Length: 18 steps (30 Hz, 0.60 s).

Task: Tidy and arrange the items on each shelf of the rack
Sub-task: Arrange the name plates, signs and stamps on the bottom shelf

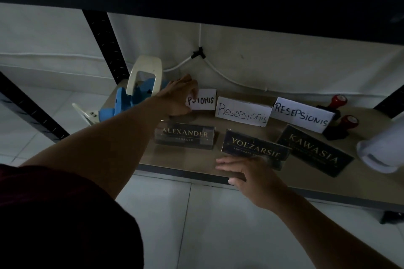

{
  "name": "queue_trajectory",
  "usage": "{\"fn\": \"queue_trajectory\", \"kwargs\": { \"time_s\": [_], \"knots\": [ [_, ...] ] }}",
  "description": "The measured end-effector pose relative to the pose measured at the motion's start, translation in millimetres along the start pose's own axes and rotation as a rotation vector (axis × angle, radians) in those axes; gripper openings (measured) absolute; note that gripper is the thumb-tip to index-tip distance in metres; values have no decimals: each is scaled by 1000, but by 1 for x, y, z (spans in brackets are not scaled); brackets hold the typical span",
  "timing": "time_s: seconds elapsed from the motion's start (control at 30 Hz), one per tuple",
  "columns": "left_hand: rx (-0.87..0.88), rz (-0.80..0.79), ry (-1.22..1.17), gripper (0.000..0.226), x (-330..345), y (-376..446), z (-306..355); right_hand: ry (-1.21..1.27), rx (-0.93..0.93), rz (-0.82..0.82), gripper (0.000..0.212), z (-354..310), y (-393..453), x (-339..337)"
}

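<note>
Two hands on shelf | left hand pinched rear-left paper sign; right hand lay flat, fingers apart | next: square sign with row.

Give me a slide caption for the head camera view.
Left hand holds a paper sign behind three nameplates.
</note>
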State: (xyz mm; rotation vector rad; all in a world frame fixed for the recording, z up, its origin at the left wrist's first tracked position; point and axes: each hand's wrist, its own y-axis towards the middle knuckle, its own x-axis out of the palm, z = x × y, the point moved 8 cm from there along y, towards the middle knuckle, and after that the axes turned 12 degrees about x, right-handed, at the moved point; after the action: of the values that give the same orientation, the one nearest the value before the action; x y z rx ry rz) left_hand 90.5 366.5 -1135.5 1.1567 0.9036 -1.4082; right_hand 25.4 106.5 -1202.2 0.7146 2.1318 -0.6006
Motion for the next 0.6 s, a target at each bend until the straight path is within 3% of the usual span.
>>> {"fn": "queue_trajectory", "kwargs": {
  "time_s": [0.1,0.37,0.5,0.6],
  "knots": [
    [9,-23,-23,29,-2,-6,-3,7,5,12,51,-1,-1,0],
    [-118,124,-58,43,-6,-24,0,-29,12,45,52,-7,-4,-3],
    [-80,311,-107,45,-35,-41,12,-80,43,25,45,-23,1,-12],
    [-93,445,-72,31,-68,-67,16,-46,26,65,31,-59,11,-27]
  ]
}}
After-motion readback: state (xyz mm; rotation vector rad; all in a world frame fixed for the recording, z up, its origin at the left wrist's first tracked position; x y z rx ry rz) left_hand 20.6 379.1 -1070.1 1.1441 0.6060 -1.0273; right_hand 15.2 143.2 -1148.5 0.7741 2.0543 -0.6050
